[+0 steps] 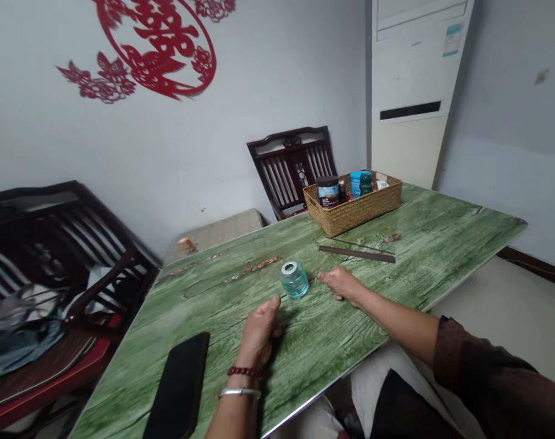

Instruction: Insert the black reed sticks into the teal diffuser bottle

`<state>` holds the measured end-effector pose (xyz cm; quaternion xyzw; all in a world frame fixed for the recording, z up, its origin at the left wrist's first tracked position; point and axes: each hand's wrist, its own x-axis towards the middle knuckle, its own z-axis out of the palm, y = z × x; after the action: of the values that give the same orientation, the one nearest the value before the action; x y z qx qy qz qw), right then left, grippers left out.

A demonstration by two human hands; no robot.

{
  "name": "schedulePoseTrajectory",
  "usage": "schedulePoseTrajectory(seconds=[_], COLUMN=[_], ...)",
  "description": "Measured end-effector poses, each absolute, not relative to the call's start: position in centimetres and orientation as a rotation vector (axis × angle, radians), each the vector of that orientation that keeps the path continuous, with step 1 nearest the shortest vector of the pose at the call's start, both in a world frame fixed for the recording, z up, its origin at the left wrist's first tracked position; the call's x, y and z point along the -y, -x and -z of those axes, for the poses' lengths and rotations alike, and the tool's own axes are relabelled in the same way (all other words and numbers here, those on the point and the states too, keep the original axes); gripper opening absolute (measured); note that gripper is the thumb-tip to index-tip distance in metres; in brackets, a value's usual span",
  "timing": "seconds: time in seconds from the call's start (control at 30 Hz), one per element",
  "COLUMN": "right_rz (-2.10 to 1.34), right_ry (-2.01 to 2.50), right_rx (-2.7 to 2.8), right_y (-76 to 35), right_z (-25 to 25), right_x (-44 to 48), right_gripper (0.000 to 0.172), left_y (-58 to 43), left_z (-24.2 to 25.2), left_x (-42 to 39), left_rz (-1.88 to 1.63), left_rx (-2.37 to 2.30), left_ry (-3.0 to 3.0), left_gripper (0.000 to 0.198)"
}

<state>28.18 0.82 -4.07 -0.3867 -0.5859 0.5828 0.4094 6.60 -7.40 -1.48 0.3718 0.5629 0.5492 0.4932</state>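
Pale walls (277, 79) surround me here, one bearing a red cut-out (161, 44) with the double-happiness character, its top cropped by the frame. On a blue pack (356, 185) in the wicker basket (364, 213) I read what seems to be "GO"; the print on the dark-lidded jar (328, 192) and the sticker (452, 40) on the white cabinet unit (409, 73) is too small for me.

Before me, the glass bottle (294, 281) of bluish liquid stands upright on the green table (332, 347), between both hands. Dark thin sticks (357, 253) lie beyond it, near the basket; a black phone (179, 384) lies beside the left forearm, its lower end cut off.

My left hand (260, 326) is curled, thumb up, near the bottle; its fingers are partly hidden, so I cannot tell whether it grasps anything. My right hand (341, 283) is curled just right of the bottle, thumb and forefinger close together; I cannot make out anything between them.
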Motion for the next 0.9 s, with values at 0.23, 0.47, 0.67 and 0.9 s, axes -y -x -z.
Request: schedulePoseTrajectory(seconds=[0.23,0.47,0.67,0.9], right_rz=[-1.355,-1.358,-1.353,-1.073], right_ry=[1.001,0.971,0.977,1.122], right_rx=[1.564,1.538,1.584,1.717], right_y=[-28.2,-28.0,-27.9,-26.2], right_z=[4.2,4.7,3.7,0.4], right_x=[-1.2,-1.1,-1.0,-3.2], right_gripper=[0.07,0.072,0.07,0.066], left_y=[-6.8,-6.8,-6.2,-5.3], left_z=[1.6,1.5,-0.1,-2.9], left_x=[7.1,7.3,7.5,3.6], left_rz=[-1.34,-1.338,-1.364,-1.632], left_rx=[-1.421,-1.381,-1.278,-1.235], left_ry=[-0.947,-0.952,-0.929,-1.108], left_gripper=[0.069,0.067,0.068,0.068])
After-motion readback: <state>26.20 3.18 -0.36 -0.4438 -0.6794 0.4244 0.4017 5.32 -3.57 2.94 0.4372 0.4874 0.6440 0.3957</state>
